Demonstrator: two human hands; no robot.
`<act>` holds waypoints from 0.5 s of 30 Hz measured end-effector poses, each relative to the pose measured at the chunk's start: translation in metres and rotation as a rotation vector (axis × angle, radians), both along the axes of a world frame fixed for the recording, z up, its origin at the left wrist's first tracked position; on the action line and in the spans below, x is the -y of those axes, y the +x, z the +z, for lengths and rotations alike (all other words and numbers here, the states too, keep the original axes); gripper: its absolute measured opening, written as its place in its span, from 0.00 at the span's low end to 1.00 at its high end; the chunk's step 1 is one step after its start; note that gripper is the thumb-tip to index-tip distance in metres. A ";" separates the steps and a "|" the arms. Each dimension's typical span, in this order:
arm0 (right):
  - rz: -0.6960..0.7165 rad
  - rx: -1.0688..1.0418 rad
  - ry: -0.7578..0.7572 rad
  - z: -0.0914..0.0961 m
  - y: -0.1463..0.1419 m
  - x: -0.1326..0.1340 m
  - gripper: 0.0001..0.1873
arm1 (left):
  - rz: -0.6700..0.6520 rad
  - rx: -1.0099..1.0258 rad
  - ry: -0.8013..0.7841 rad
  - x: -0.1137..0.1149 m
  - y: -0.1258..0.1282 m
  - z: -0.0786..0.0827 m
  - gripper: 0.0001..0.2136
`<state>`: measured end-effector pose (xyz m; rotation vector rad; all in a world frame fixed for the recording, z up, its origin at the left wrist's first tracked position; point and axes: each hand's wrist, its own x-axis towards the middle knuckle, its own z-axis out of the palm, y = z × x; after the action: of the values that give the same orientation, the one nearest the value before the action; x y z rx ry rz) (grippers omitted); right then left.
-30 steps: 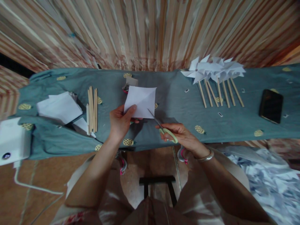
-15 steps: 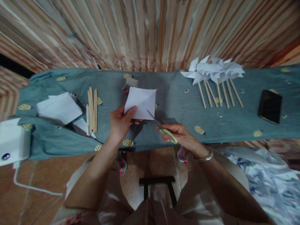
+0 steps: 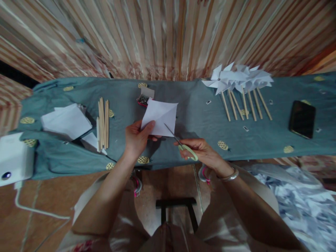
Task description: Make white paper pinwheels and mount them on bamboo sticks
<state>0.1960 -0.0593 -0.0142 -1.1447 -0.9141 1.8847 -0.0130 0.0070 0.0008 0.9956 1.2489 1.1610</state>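
A square sheet of white paper (image 3: 164,113) with diagonal crease lines is pinched in my left hand (image 3: 139,136), thumb on top and fingers beneath. My right hand (image 3: 201,150) grips scissors (image 3: 189,151) with pale green handles. Their blade lies across the paper's lower right corner, its tip pointing toward the middle of the sheet. Whether the blades are apart or closed is hard to make out. Just behind the paper stands a small open box of pins (image 3: 143,100), partly covered by the sheet.
Wooden sticks (image 3: 103,124) and a paper stack (image 3: 67,120) lie on the left of the green cloth (image 3: 189,98). Paper pinwheels (image 3: 238,78) on sticks rest at the back right, near a black phone (image 3: 302,119). A white device (image 3: 15,157) sits at the left edge.
My left hand and the paper have shifted slightly right and toward me, uncovering more of the pin box. The scissors and my right hand have stayed nearly in place.
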 end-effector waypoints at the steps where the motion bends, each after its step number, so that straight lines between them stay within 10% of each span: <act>1: 0.001 -0.003 0.006 0.000 0.000 0.000 0.21 | -0.003 0.004 0.002 0.000 0.000 0.000 0.09; 15: 0.001 0.033 -0.027 -0.004 0.002 0.001 0.25 | -0.043 -0.021 0.007 0.001 -0.001 -0.002 0.13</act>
<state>0.1977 -0.0599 -0.0179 -1.1949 -0.9101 1.8895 -0.0143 0.0062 -0.0009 1.0376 1.2346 1.1252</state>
